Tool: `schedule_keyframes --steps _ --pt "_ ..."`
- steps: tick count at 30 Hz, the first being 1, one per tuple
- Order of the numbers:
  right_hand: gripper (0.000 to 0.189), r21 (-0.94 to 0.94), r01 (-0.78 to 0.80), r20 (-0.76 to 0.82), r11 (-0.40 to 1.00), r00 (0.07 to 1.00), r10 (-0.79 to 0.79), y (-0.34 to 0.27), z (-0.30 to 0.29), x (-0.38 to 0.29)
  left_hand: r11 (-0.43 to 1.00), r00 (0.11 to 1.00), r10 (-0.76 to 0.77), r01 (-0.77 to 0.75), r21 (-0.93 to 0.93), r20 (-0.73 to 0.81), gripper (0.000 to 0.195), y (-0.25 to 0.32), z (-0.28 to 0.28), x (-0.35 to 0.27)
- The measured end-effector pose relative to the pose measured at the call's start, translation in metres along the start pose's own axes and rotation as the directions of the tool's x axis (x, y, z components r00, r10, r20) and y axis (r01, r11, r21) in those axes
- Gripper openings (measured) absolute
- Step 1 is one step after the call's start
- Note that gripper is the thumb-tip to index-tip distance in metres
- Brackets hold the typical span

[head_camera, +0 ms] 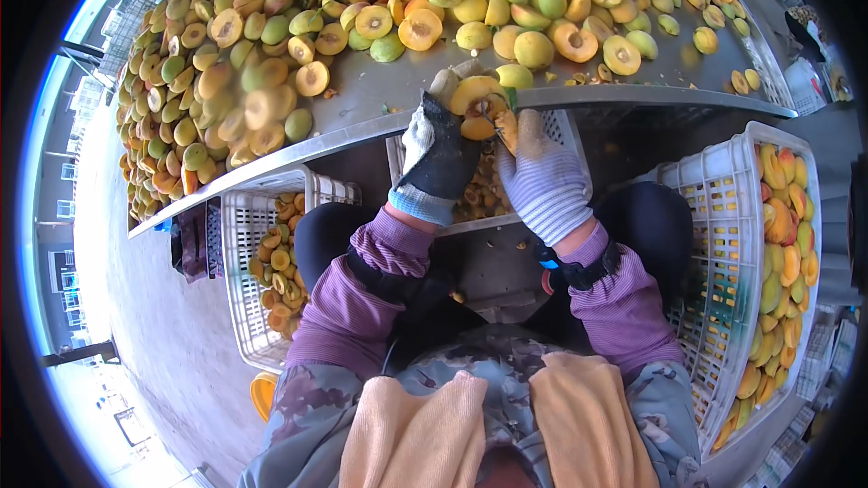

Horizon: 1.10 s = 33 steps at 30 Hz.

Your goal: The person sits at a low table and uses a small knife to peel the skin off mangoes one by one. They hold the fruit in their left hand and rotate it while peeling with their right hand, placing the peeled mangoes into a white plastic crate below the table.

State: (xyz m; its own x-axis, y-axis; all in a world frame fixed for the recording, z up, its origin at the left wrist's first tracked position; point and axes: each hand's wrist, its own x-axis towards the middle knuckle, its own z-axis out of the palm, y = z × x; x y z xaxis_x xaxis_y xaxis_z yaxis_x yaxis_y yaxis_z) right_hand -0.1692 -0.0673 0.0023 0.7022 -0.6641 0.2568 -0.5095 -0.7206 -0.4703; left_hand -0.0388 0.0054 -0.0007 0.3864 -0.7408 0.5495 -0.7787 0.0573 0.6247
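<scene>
My left hand (444, 132), in a black and white work glove, holds a halved yellow stone fruit (475, 105), its cut face upward, at the front edge of the metal table. Against that cut face lies the metal end of a small pitting tool (487, 110); my right hand (539, 163), in a striped glove with tan fingertips, grips it. What part of its handle the fingers cover cannot be seen. Halved fruit (420, 29) lies heaped on the metal table (366, 91) beyond my hands, some with cut faces up, some with skin up.
White plastic crates of fruit stand at the left (234, 285) and right (736, 230). Under the table edge, between my knees, another crate (576, 169) holds small brownish pieces. A yellow round container (262, 394) is on the floor at the left. The table's metal rim (332, 143) runs before me.
</scene>
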Motion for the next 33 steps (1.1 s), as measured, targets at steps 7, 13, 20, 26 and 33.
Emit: schedule_keyframes --steps 7,13,20,26,33 --pt "0.030 0.109 -0.022 0.026 0.994 0.999 0.020 -0.002 0.006 -0.002 0.962 0.989 -0.128 0.105 -0.254 -0.074 0.046 0.021 -0.001 0.001" --pt "0.034 0.258 -0.012 0.063 0.966 0.998 -0.004 0.000 0.013 -0.003 0.861 0.978 -0.203 0.156 -0.485 -0.045 0.039 0.008 0.012 -0.003" --pt "0.032 0.402 0.061 0.082 0.914 0.991 -0.102 0.009 0.022 -0.005 0.568 0.921 -0.382 0.303 -0.765 0.081 0.031 0.000 0.018 0.001" --pt "0.028 0.513 0.022 0.159 0.858 0.980 -0.120 -0.004 0.010 -0.009 0.383 0.852 -0.473 0.429 -0.818 0.226 0.037 0.004 0.010 0.003" --pt "0.019 0.632 0.005 0.149 0.775 0.981 -0.127 -0.005 0.015 -0.015 0.610 0.910 -0.365 0.394 -0.688 0.197 0.041 0.004 0.008 0.009"
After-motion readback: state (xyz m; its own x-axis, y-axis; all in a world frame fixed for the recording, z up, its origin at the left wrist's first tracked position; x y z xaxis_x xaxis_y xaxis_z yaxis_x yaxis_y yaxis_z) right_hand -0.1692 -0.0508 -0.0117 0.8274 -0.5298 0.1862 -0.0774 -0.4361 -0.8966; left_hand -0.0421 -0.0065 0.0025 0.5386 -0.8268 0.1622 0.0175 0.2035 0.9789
